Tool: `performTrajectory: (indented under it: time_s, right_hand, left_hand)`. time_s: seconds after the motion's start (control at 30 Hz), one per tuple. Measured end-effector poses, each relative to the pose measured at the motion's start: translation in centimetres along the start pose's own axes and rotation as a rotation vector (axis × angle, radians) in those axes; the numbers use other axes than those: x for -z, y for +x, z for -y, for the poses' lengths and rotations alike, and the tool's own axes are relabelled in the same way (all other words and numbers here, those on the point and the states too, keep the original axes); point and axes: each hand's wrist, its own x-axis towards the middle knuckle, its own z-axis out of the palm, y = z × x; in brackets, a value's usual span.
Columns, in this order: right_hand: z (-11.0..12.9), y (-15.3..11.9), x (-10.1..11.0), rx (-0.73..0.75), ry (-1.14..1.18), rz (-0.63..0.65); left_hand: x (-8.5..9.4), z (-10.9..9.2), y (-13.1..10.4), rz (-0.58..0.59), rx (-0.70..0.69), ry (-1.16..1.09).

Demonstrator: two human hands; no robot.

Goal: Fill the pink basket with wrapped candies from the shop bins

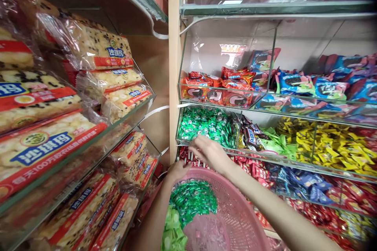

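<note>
A pink plastic basket [247,208] sits below me, holding green-wrapped candies [194,200] and light green packets [173,229]. My left hand [179,170] is closed at the basket's far-left rim, its fingertips partly hidden. My right hand [209,152] is just beyond the far rim, at the front edge of a glass bin full of green-wrapped candies [206,123]. Its fingers are bent and a little apart, and I see nothing held in them. Beneath that hand, white sticks poke out among red-wrapped sweets [188,156].
Packaged puffed-grain bars [103,47] fill the glass shelves close on the left. A wooden post [174,66] divides the shelving. To the right are dark-wrapped bars [251,135], yellow-wrapped candies [332,145], blue-wrapped sweets [303,182] and blue cookie packs [294,82] behind glass edges.
</note>
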Motion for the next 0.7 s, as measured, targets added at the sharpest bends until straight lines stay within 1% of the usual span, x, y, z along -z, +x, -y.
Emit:
performTrajectory:
  time_s: [0.03,0.1,0.2,0.27,0.33,0.4,0.5,0.63,0.7]
  right_hand:
    - [-1.1,0.7,0.7,-0.004,-0.011,-0.009]
    - [-3.5,1.9,1.4,-0.008,-0.063,0.028]
    - [-6.4,3.3,1.3,0.021,-0.135,0.147]
    - [-7.3,3.9,1.0,0.037,-0.162,0.207]
    - [-7.4,4.2,0.7,0.044,-0.18,0.241]
    - [-7.1,4.2,0.5,0.049,-0.187,0.245]
    - [-6.8,4.1,0.6,0.049,-0.139,0.192]
    - [-6.6,3.6,0.7,0.041,0.027,0.091]
    - [-6.5,3.3,0.5,0.064,0.104,0.062]
  left_hand:
    - [0.0,0.0,0.0,-0.017,-0.001,0.022]
    - [-0.1,0.0,0.0,-0.044,-0.007,0.066]
    - [-0.1,-0.1,-0.1,-0.06,-0.021,0.098]
    - [0.0,-0.2,-0.2,-0.068,-0.026,0.104]
    - [0.1,-0.3,-0.4,-0.075,-0.015,0.113]
    - [0.3,-0.5,-0.5,-0.081,-0.001,0.123]
    - [0.4,-0.7,-0.7,-0.087,0.001,0.132]
    - [0.5,-0.8,-0.8,-0.079,-0.001,0.123]
    - [0.4,-0.8,-0.8,-0.082,-0.009,0.124]
